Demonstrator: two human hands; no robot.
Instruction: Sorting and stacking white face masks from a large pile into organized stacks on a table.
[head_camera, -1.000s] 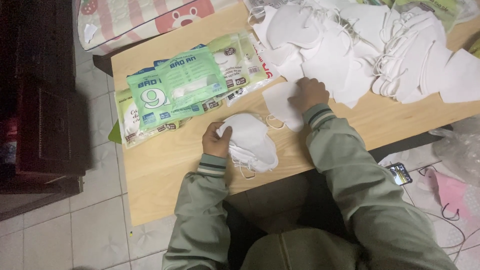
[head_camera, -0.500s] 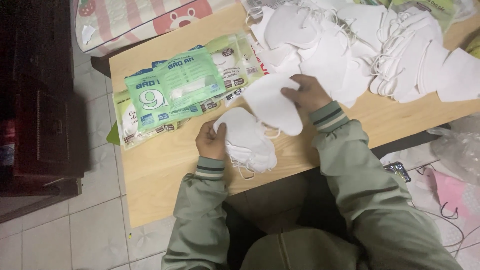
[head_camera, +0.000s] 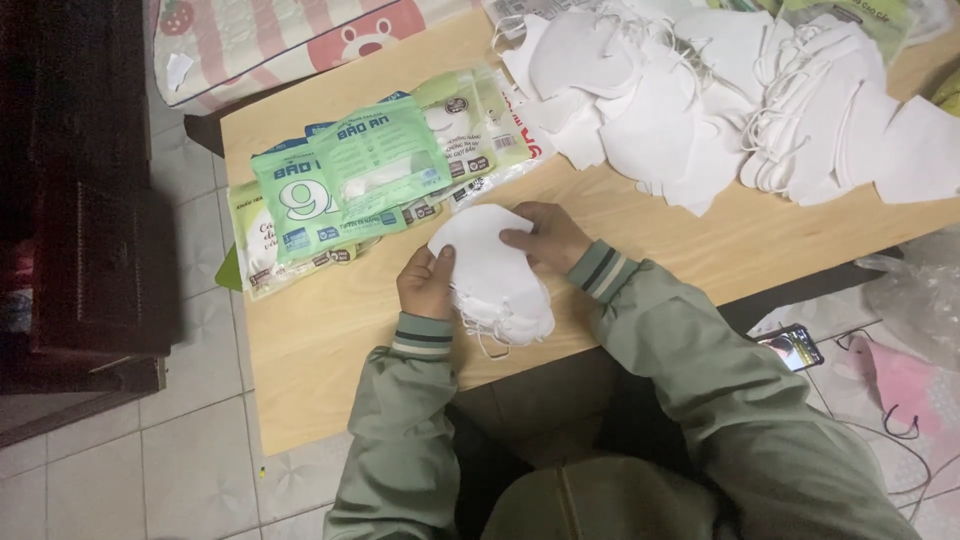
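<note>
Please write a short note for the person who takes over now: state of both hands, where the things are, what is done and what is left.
Left hand: steadies the left edge of the small stack of white fabric face masks on the light wooden table.
Right hand: fingers press flat on the top mask of that stack.
Green and white plastic packets: beside the stack, on its far left.
Done: several masks are stacked.
Left: a large loose pile of white masks lies at the far right of the table, unstacked.
</note>
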